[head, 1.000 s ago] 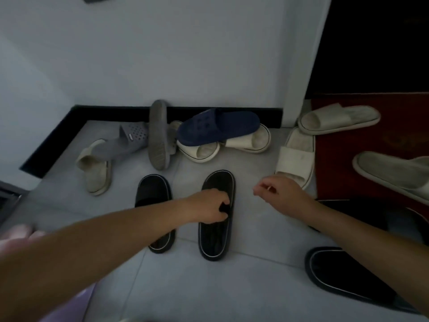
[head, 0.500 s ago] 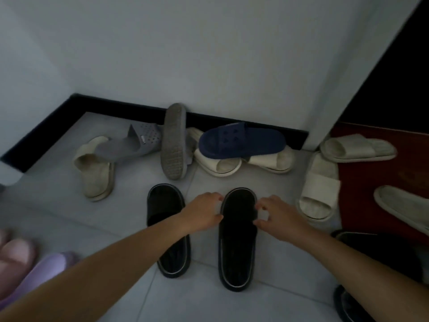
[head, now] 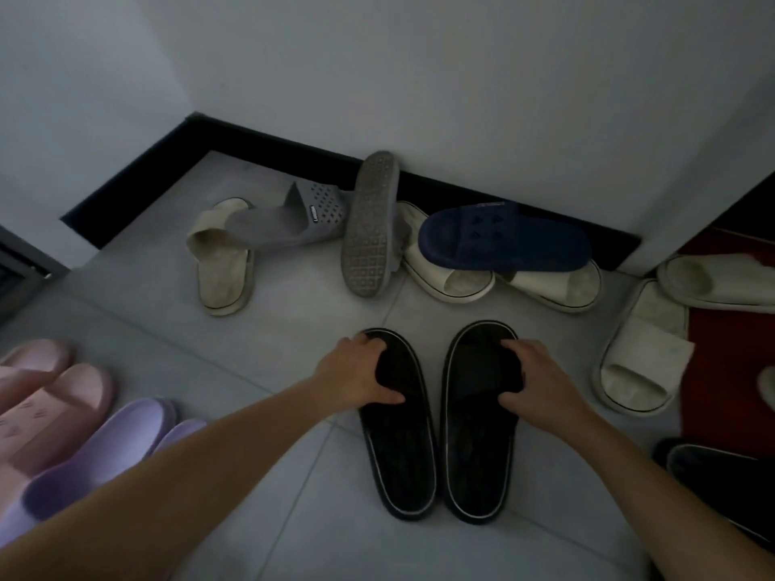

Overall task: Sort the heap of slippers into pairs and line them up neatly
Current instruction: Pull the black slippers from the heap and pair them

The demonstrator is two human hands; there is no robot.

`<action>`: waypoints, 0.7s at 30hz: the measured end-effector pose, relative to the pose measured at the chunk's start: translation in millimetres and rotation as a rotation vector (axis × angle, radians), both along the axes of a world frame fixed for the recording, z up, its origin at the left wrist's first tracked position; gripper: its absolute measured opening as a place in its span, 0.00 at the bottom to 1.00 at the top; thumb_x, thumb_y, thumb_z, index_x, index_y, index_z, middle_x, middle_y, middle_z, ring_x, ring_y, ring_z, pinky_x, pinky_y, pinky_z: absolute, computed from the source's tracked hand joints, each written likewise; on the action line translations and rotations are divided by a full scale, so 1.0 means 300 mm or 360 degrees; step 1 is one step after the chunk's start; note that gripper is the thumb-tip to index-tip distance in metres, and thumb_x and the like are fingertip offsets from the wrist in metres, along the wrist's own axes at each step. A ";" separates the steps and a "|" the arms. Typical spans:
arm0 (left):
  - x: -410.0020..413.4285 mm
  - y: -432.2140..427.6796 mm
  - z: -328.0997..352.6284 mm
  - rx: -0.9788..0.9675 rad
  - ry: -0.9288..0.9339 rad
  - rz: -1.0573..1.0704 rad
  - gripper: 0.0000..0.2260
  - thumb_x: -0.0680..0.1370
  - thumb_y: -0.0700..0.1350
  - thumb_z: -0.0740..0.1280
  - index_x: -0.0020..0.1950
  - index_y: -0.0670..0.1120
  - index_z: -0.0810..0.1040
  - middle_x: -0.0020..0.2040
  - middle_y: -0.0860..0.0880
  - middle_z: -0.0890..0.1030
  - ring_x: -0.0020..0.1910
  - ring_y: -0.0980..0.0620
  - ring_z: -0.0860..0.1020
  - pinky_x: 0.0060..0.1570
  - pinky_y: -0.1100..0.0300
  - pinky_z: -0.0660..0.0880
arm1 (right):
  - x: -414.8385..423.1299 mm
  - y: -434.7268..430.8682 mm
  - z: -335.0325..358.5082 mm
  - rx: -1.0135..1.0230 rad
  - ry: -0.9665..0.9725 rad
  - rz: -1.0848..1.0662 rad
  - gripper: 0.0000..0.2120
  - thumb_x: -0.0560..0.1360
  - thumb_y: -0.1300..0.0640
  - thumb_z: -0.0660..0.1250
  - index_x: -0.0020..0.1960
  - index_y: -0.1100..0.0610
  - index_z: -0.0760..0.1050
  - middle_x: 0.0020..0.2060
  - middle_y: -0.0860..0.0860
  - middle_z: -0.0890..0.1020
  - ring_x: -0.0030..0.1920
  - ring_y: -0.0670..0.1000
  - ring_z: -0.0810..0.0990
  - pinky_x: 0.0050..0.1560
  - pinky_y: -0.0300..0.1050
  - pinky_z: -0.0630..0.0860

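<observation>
Two black slippers with pale edging lie side by side on the floor tiles, toes toward the wall. My left hand (head: 354, 377) grips the strap of the left black slipper (head: 402, 454). My right hand (head: 534, 381) grips the strap of the right black slipper (head: 478, 459). Behind them a heap lies against the wall: a grey slipper (head: 293, 222) over a beige one (head: 222, 278), an upturned grey sole (head: 369, 224), and a navy slipper (head: 503, 239) on top of two cream slippers (head: 453, 283).
Pink slippers (head: 46, 396) and lilac slippers (head: 100, 450) sit at the lower left. More cream slippers (head: 641, 350) lie at the right by a red mat (head: 729, 371). Another dark slipper (head: 721, 475) is at the lower right. A black skirting (head: 260, 140) runs along the wall.
The two black slippers have been drawn close together. My left hand moved from the right slipper to the left one, and my right hand took hold of the right slipper's strap.
</observation>
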State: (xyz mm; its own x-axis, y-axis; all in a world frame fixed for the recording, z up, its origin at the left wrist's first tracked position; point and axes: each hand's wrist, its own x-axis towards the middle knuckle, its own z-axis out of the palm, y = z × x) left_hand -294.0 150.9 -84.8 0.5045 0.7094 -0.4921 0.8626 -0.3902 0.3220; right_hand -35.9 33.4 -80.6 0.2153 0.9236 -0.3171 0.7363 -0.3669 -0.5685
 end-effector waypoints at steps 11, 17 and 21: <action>0.366 -0.084 0.233 0.0077 -0.0556 -0.0489 0.38 0.60 0.60 0.73 0.66 0.51 0.66 0.60 0.48 0.75 0.57 0.49 0.75 0.57 0.54 0.74 | -0.005 0.001 0.218 0.0310 0.0178 0.0140 0.39 0.58 0.52 0.71 0.68 0.52 0.65 0.60 0.50 0.71 0.43 0.39 0.71 0.45 0.31 0.67; 0.056 0.075 0.258 0.0073 -0.0374 -0.0205 0.43 0.64 0.49 0.75 0.74 0.47 0.59 0.70 0.44 0.67 0.67 0.48 0.68 0.61 0.63 0.64 | -0.094 0.054 0.171 0.0002 0.0206 0.0189 0.44 0.65 0.48 0.76 0.74 0.52 0.57 0.71 0.50 0.58 0.46 0.47 0.79 0.47 0.35 0.73; -0.128 0.105 0.200 0.0026 -0.0112 -0.0085 0.43 0.65 0.48 0.75 0.75 0.46 0.57 0.72 0.43 0.64 0.70 0.46 0.66 0.65 0.59 0.64 | -0.164 0.044 0.084 -0.0240 -0.0143 0.0440 0.46 0.67 0.42 0.72 0.76 0.53 0.51 0.76 0.49 0.52 0.67 0.52 0.70 0.66 0.46 0.66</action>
State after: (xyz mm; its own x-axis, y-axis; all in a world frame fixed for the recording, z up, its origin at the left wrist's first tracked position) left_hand -332.5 182.3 -24.9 0.5747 0.6882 -0.4429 0.8160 -0.4406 0.3742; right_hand -85.2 46.7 -55.4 -0.0040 0.8950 -0.4460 0.8645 -0.2211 -0.4514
